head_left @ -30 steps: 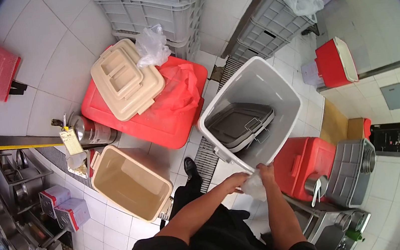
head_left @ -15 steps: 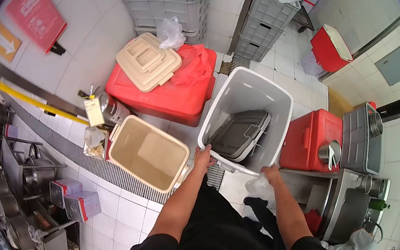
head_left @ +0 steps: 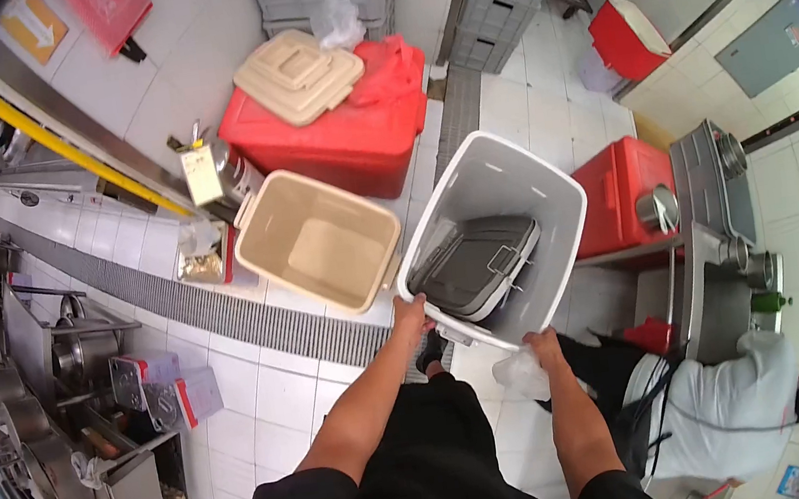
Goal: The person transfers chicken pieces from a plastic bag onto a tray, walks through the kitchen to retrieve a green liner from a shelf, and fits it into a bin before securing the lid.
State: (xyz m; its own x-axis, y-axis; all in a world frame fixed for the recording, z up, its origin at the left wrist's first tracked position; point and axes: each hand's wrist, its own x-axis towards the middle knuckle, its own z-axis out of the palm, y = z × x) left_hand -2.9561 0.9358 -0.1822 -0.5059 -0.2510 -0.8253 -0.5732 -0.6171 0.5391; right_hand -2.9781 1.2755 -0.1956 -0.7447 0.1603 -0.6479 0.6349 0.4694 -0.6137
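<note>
White-tiled kitchen floor (head_left: 268, 398). Beige bin (head_left: 318, 240) sits left of and beyond the left hand (head_left: 410, 315), which is curled over the grey bin (head_left: 554, 199) near rim. Right hand (head_left: 539, 347) on same rim, pinching clear plastic bag (head_left: 519, 373).

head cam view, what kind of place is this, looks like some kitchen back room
Most likely the back area of a commercial kitchen. A long floor drain grate runs through white floor tiles, steel racks of pots line one side, and big storage bins stand about: a grey bin, a beige bin and red containers.
</note>
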